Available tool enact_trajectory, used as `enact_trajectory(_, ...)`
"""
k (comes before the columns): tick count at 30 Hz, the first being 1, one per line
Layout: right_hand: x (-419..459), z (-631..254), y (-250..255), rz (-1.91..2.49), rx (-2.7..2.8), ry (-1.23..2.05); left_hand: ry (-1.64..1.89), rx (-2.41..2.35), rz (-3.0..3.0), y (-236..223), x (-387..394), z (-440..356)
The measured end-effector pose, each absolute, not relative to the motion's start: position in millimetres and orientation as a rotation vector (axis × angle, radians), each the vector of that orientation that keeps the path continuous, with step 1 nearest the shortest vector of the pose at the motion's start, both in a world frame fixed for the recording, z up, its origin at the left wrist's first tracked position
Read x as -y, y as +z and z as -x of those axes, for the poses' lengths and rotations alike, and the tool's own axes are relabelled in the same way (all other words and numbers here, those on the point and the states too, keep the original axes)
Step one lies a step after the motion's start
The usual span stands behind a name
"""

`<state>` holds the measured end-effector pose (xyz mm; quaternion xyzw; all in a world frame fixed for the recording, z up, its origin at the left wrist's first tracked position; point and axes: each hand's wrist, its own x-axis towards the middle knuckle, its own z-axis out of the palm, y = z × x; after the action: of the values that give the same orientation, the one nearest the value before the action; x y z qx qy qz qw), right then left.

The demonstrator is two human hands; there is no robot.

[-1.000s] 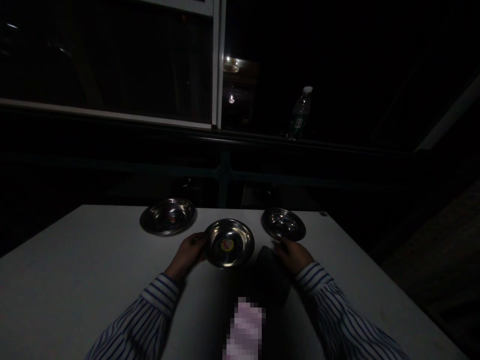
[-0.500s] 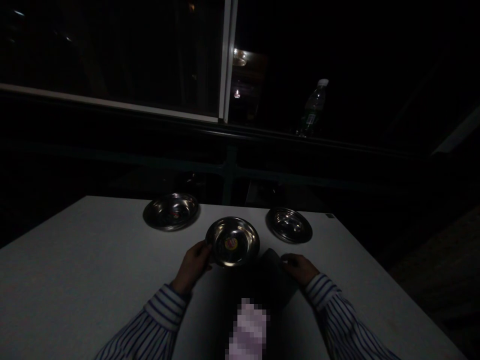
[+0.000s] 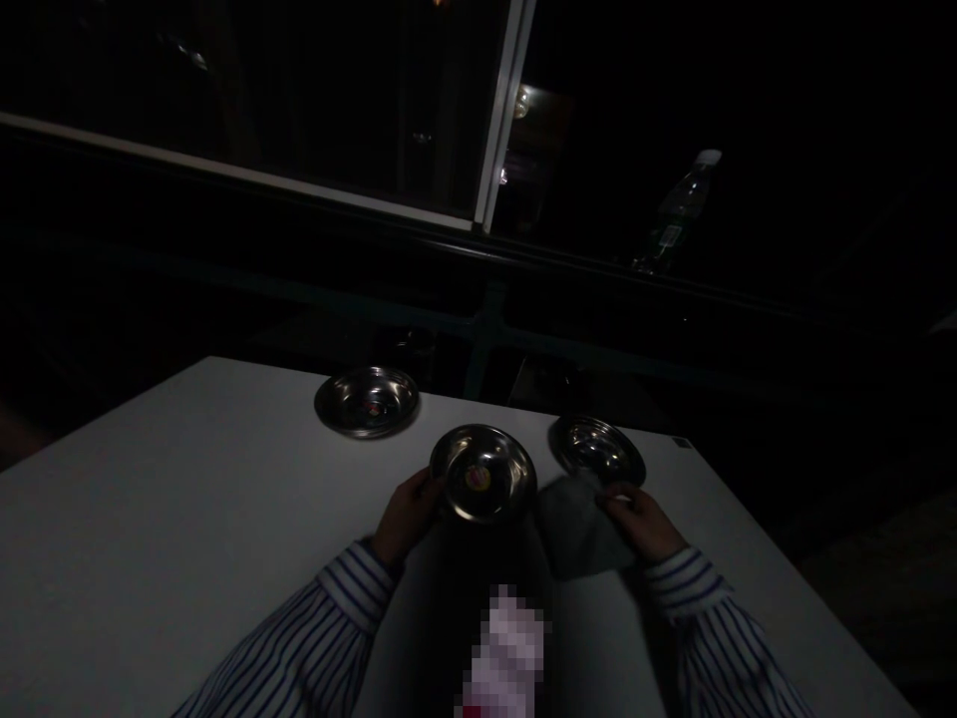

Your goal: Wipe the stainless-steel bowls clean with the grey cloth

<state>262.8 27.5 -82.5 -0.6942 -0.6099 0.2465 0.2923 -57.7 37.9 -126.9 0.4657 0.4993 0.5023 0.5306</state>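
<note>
Over the last second the clearest change was in the grey cloth (image 3: 581, 529): bunched dark under the right hand (image 3: 643, 519) before, it now hung spread out in a broad patch just right of the middle steel bowl (image 3: 493, 477). The right hand had its thumb and fingers pinched together on the cloth's upper right corner, the upper edge overlapping the near side of the right steel dish (image 3: 596, 451) in this view; whether the two touched, I could not tell. The left hand (image 3: 408, 514) stayed closed on the left rim of the bowl, which tilted towards the wearer above the white bench (image 3: 224, 479); its underside was too dark to show any contact. The left steel dish (image 3: 366, 403) sat untouched near the far edge. The head view had swung too, so the dishes and the bottle (image 3: 679, 214) beyond the bench appeared further right, with no clear sign that they themselves had moved. For the work in hand, this seemed to leave the bowl steadied and its inside uncovered, the cloth opened beside it.
</note>
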Motion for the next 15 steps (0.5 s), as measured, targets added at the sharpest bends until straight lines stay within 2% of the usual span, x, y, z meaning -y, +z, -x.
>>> enact_trajectory(7,-23,-228,-46,1.754,1.704,0.212,1.261,-1.263,-1.187,-127,-39,58)
enact_trajectory(15,-1,-142,-83,1.470,2.348,0.102,1.342,-1.270,-1.204,-132,-37,52)
